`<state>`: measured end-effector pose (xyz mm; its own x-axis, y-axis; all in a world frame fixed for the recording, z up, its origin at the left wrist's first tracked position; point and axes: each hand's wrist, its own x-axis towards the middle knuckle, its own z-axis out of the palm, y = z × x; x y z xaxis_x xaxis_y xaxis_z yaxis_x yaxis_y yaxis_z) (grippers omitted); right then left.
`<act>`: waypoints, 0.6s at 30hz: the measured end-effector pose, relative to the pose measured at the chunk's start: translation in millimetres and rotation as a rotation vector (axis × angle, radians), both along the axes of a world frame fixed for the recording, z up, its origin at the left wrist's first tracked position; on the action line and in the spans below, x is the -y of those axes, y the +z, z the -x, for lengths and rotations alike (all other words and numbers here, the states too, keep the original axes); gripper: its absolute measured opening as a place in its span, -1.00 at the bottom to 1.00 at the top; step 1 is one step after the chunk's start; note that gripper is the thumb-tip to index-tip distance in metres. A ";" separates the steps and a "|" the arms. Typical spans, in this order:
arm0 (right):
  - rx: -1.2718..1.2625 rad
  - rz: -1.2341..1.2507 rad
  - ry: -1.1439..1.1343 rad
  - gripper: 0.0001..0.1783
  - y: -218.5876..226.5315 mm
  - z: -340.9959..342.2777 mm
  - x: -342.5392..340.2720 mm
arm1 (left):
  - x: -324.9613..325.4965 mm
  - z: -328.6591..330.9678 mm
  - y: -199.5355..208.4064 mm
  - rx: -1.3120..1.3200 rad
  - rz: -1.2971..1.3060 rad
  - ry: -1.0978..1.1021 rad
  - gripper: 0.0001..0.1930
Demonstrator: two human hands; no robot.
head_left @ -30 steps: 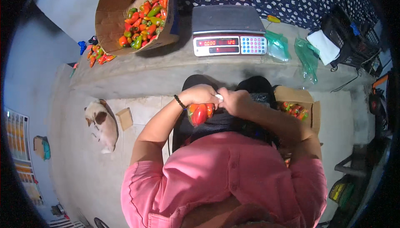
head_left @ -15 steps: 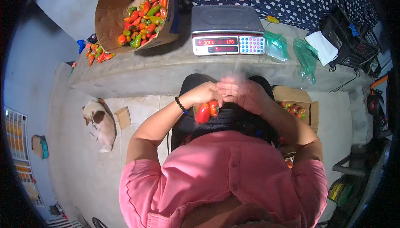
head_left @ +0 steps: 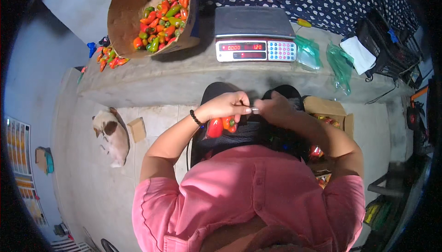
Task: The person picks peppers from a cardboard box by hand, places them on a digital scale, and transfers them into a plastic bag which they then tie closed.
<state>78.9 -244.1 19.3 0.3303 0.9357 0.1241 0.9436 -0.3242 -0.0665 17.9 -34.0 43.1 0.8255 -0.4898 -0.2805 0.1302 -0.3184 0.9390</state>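
Over my lap, my left hand (head_left: 228, 106) is closed in a pinch, with red and orange peppers (head_left: 214, 127) hanging just below it in what looks like a clear plastic bag. A thin, pale twisted end of the bag (head_left: 253, 109) stretches between my two hands. My right hand (head_left: 277, 109) is closed on the other side of that end, somewhat blurred. On the ledge ahead, a digital scale (head_left: 255, 33) with a grey plate stands lit, nothing on its plate.
A large cardboard box (head_left: 124, 22) of peppers tilts on the ledge, loose peppers (head_left: 110, 58) beside it. Green plastic bags (head_left: 340, 65), a white cloth (head_left: 358, 53) and a black crate (head_left: 391, 49) lie right. An open carton (head_left: 329, 107) stands by my right leg; a dog (head_left: 110, 134) lies left.
My hands were together, the right fingers stretched out and blurred. Now they are slightly apart, both pinched, with the twisted end showing between them. The peppers have shifted slightly left.
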 end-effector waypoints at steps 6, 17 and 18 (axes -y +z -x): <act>-1.209 0.416 -0.113 -0.74 73.0 -3.9 16.3 | 3.5 4.8 5.7 0.112 -0.107 -0.070 -0.83; 0.087 -0.180 0.061 -0.67 21.1 15.4 -9.9 | -6.5 2.5 -15.7 0.008 0.041 -0.048 -0.75; 0.089 -0.177 0.062 -0.67 17.7 9.6 -4.6 | -6.5 3.0 -13.1 -0.005 0.019 -0.040 -0.75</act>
